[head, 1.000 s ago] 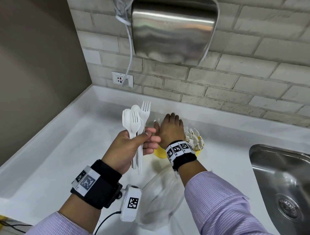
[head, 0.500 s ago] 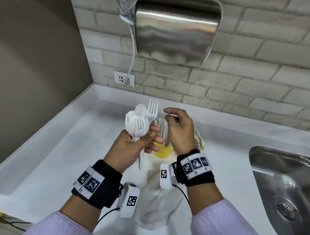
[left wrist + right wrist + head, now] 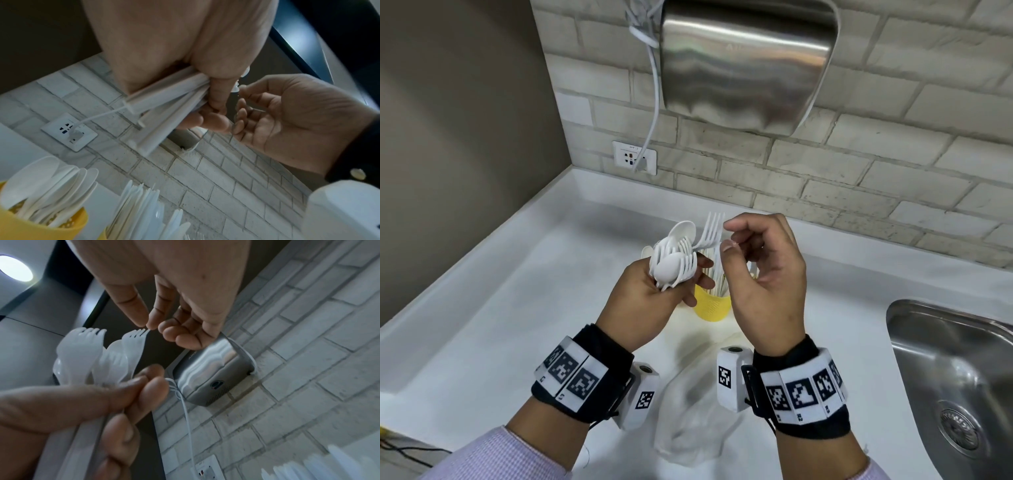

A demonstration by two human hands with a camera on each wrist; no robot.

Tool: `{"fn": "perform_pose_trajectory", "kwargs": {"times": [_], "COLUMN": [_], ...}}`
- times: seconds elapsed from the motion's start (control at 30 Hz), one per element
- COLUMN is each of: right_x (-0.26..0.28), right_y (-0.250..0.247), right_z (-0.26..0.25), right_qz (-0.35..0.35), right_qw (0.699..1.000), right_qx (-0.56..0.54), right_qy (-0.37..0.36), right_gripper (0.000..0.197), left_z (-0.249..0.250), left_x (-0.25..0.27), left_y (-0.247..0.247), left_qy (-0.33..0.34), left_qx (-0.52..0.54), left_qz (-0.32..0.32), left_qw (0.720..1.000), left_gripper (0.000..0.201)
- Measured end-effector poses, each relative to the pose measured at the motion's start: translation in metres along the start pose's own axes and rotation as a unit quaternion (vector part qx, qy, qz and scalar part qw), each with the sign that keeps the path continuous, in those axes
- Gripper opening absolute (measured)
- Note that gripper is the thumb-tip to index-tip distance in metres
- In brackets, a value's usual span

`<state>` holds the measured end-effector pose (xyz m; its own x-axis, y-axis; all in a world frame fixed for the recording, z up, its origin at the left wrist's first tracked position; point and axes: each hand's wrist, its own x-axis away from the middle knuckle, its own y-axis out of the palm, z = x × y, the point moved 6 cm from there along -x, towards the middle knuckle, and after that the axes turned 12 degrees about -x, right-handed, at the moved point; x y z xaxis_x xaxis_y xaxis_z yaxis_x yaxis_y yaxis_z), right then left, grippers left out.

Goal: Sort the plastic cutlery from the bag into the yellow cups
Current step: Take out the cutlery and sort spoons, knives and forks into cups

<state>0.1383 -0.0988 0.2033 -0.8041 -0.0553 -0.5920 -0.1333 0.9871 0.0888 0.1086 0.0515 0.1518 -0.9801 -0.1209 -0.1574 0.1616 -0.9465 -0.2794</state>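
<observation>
My left hand (image 3: 643, 301) grips a bundle of white plastic forks and spoons (image 3: 673, 263) by the handles, heads up, above the counter. One fork (image 3: 713, 229) sticks out of the bundle to the right. My right hand (image 3: 763, 281) is beside it with fingers curled. Its thumb and forefinger pinch the tips of that fork's tines (image 3: 147, 330). A yellow cup (image 3: 712, 306) holding white cutlery stands behind and below both hands. The left wrist view shows the gripped handles (image 3: 164, 104) and a yellow cup of spoons (image 3: 68, 224). The crumpled clear bag (image 3: 688, 421) lies on the counter between my wrists.
A white counter (image 3: 517, 325) runs into a corner at the left. A steel sink (image 3: 945, 377) is set in at the right. A steel hand dryer (image 3: 743, 61) hangs on the brick wall, its cable plugged into a socket (image 3: 635, 157).
My right hand has lifted off the yellow cups and come up to the fork sticking out of the bundle. My left hand still holds the bundle, now tilted a little to the right.
</observation>
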Motion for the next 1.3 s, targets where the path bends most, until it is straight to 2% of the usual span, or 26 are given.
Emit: {"fn": "perform_pose_trajectory", "kwargs": {"times": [0.13, 0.3, 0.43, 0.53, 0.63, 0.73, 0.87, 0.93, 1.0, 1.1, 1.2, 1.3], "right_x": [-0.001, 0.001, 0.001, 0.001, -0.001, -0.005, -0.017, -0.023, -0.026, -0.023, -0.009, 0.008], "right_y": [0.005, 0.009, 0.017, 0.018, 0.015, 0.01, -0.004, -0.011, -0.014, -0.01, 0.003, 0.018], "right_z": [-0.006, 0.003, 0.004, -0.002, -0.003, -0.002, -0.015, -0.022, -0.026, -0.017, 0.008, 0.025], "right_qz": [-0.021, -0.02, -0.091, -0.104, -0.078, -0.037, 0.032, 0.047, 0.048, 0.047, 0.031, -0.013], "right_qw": [1.0, 0.998, 0.992, 0.993, 0.995, 0.997, 0.983, 0.97, 0.966, 0.971, 0.97, 0.973], "right_qx": [0.016, -0.035, -0.047, -0.037, -0.041, -0.057, -0.178, -0.239, -0.254, -0.225, -0.176, -0.102], "right_qy": [-0.015, 0.043, 0.07, 0.05, 0.041, 0.036, 0.024, 0.023, 0.026, 0.069, 0.163, 0.208], "right_gripper": [0.023, 0.026, 0.006, 0.014, 0.02, 0.019, 0.02, 0.02, 0.02, 0.025, 0.04, 0.056], "left_z": [0.011, 0.014, 0.01, 0.007, -0.001, -0.004, -0.007, -0.009, -0.009, -0.006, -0.008, -0.012], "left_x": [0.004, 0.006, 0.005, 0.004, 0.001, 0.0, 0.001, 0.0, -0.001, -0.002, -0.004, -0.005], "left_y": [-0.001, -0.005, -0.008, -0.008, -0.007, -0.004, -0.004, -0.006, -0.008, -0.007, -0.009, -0.012], "left_qy": [0.009, 0.024, 0.028, 0.025, 0.022, 0.019, 0.014, 0.01, -0.002, -0.018, -0.039, -0.047], "left_qx": [-0.009, -0.004, -0.008, -0.003, -0.005, -0.007, -0.019, -0.032, -0.036, -0.018, -0.007, -0.043], "left_qz": [0.017, 0.035, 0.03, 0.023, 0.015, 0.004, 0.001, 0.006, 0.018, 0.042, 0.091, 0.124], "left_qw": [1.0, 0.999, 0.999, 0.999, 1.0, 1.0, 1.0, 0.999, 0.999, 0.999, 0.995, 0.99], "left_gripper": [0.03, 0.028, 0.032, 0.027, 0.027, 0.026, 0.031, 0.03, 0.027, 0.027, 0.02, 0.014]}}
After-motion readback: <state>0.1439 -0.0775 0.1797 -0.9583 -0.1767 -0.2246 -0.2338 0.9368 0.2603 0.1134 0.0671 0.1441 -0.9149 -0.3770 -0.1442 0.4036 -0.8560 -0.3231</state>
